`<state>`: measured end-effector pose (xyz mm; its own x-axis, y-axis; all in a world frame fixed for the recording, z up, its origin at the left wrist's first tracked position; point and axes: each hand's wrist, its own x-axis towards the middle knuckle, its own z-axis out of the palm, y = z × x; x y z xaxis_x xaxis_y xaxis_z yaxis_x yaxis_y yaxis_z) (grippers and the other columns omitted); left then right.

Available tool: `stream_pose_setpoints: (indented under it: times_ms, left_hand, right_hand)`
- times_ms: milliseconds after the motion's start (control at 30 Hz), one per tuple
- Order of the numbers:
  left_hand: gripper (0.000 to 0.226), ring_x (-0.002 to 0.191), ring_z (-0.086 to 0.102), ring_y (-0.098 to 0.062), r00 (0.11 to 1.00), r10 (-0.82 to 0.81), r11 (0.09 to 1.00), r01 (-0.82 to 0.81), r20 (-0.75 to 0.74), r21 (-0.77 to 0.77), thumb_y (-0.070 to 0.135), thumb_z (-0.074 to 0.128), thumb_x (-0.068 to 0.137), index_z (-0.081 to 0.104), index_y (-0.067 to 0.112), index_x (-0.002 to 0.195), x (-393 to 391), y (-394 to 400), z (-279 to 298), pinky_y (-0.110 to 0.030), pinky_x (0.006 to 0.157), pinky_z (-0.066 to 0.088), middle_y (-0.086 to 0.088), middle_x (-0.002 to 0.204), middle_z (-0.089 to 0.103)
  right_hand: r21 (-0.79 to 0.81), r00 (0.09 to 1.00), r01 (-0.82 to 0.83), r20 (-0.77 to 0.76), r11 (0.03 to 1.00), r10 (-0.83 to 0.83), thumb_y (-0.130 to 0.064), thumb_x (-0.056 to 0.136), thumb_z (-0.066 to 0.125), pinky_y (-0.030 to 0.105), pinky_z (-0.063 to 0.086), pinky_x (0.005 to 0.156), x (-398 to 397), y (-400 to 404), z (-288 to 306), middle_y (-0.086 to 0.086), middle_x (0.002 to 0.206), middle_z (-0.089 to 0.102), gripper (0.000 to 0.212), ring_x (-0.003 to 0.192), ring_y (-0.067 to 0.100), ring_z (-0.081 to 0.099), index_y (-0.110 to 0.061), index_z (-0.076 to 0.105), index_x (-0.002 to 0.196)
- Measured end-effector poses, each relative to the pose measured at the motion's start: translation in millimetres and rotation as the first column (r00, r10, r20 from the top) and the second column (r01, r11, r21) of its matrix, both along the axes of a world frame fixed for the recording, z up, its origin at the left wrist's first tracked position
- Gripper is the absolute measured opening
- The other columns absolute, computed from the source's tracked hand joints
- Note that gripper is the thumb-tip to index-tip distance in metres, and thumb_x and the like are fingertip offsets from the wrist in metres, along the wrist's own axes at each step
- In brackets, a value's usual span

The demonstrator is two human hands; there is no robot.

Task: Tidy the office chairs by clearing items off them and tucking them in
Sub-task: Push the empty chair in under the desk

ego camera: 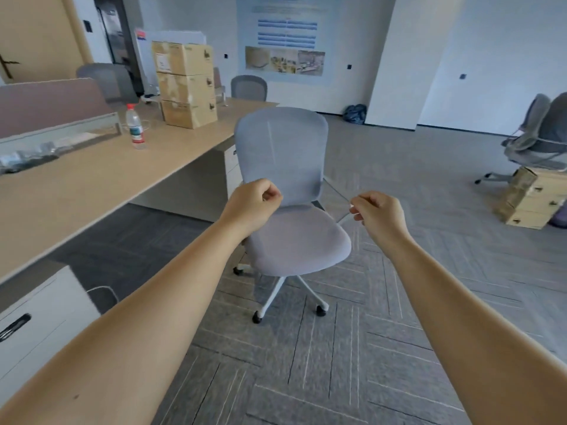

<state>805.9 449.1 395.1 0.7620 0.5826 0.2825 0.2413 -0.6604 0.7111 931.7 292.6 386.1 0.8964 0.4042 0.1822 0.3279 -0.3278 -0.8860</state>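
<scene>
Office chair: a pale blue-grey office chair (288, 191) stands on the carpet at the middle of the view, its seat bare, its back turned toward 12 o'clock and its white wheeled base toward 6 o'clock. It stands out from the desk, not tucked under it.
Left hand: the left hand (250, 207) is stretched out in front of the chair's lower back, at 9 o'clock from the seat. Its fingers are curled in tight with the thumb pressed to the forefinger; whether it pinches anything I cannot tell.
Right hand: the right hand (379, 217) is held at 3 o'clock from the seat, fingers curled narrow. A thin white cable (343, 217) runs at its fingertips, seemingly pinched there, though blur hides the contact.
Desk: a long light wooden desk (92, 185) fills the side from 9 to 11 o'clock, its near edge just beside the chair.
Bottle: a clear plastic bottle (135, 127) with a red cap stands upright on the desk at 10 o'clock.
Boxes: three stacked cardboard boxes (185, 84) sit on the far end of the desk at 11 o'clock.
Other chairs: grey chairs (540, 136) stand at 3 o'clock, well apart from the hands, near a low stack of wooden boxes (530, 200).
Poster: a poster (285, 41) hangs on the wall at 12 o'clock.
</scene>
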Motion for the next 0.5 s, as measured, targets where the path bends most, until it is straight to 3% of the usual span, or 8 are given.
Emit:
stream_pose_setpoints:
  times_ms: [133,300,400,500]
  left_hand:
    - [0.014,0.089,0.054,-0.014,0.996,-0.078,0.996,0.076,-0.039,-0.050,0.022,0.049,0.088,0.061,0.015,0.090,67.5,10.2,-11.6,-0.024,0.075,0.039,0.003,0.090,0.059]
    - [0.010,0.085,0.052,-0.015,0.997,-0.056,0.996,0.053,-0.050,-0.070,0.020,0.050,0.087,0.059,0.015,0.083,149.7,26.5,-29.6,-0.021,0.064,0.039,0.014,0.074,0.050]
    - [0.011,0.085,0.052,-0.016,0.999,-0.020,0.996,0.016,-0.048,-0.085,0.019,0.051,0.087,0.060,0.014,0.083,207.3,31.8,-40.8,-0.021,0.062,0.038,0.002,0.084,0.058]
    - [0.017,0.084,0.051,-0.015,0.998,0.025,0.995,-0.030,-0.049,-0.096,0.020,0.050,0.088,0.063,0.010,0.092,268.4,31.4,-44.3,-0.018,0.060,0.036,0.000,0.090,0.059]
  right_hand:
    - [0.015,0.997,0.073,-0.028,0.997,-0.072,-0.014,0.082,0.050,0.033,0.040,0.069,64.0,3.4,-4.8,0.014,0.080,0.062,0.019,0.075,0.023,0.053,-0.002,0.064,0.082]
    - [-0.009,0.996,0.074,-0.057,0.997,-0.075,-0.014,0.083,0.051,0.034,0.041,0.070,148.3,14.3,-22.6,0.013,0.080,0.061,0.024,0.076,0.023,0.052,0.005,0.063,0.090]
    - [-0.026,0.997,0.052,-0.062,0.998,-0.054,-0.014,0.083,0.051,0.035,0.042,0.071,209.2,20.3,-29.6,0.022,0.090,0.067,0.022,0.076,0.024,0.054,0.003,0.064,0.086]
    - [-0.027,0.998,0.017,-0.063,0.999,-0.018,-0.013,0.083,0.051,0.033,0.042,0.071,274.3,24.7,-29.0,0.016,0.084,0.064,0.015,0.076,0.023,0.053,-0.010,0.060,0.072]
